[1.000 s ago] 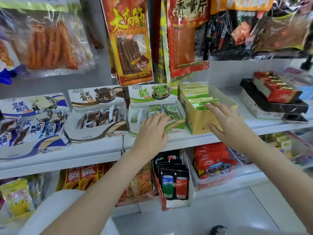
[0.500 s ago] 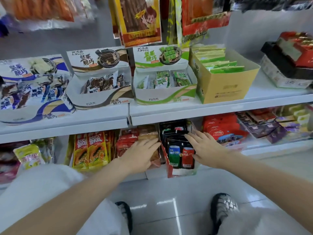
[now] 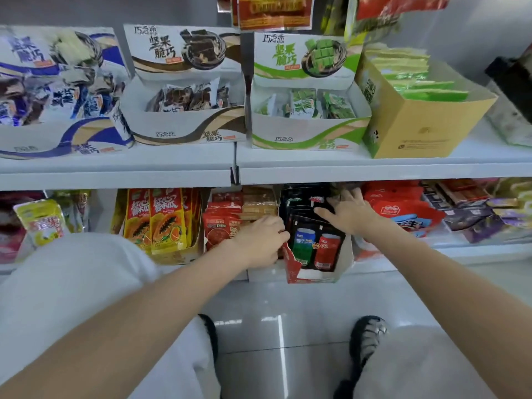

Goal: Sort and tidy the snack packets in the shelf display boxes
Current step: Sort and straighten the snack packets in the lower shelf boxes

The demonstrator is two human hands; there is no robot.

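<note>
Black snack packets (image 3: 312, 246) printed with a green can and a red can are standing upright in a red-and-white cardboard display box (image 3: 313, 273) on the lower white shelf (image 3: 460, 251), the box jutting past the shelf's front edge. Left hand (image 3: 259, 243) is gripping the box's left wall, fingers curled over its red rim. Right hand (image 3: 349, 213) is lying on the tops of the black packets further back, fingers spread and nearly straight, apparently pressing rather than holding. Just left of the box, red foil packets (image 3: 220, 226) and tan packets (image 3: 259, 204) are sitting in a neighbouring box; yellow papaya-print packets (image 3: 161, 223) are standing further left. Red pouches (image 3: 403, 205) are lying to the right. Upper shelf is carrying a green-and-white carton (image 3: 308, 90), a brown-and-white carton (image 3: 184, 84), a blue-and-white carton (image 3: 57, 93) and a tan carton (image 3: 423, 116).
</note>
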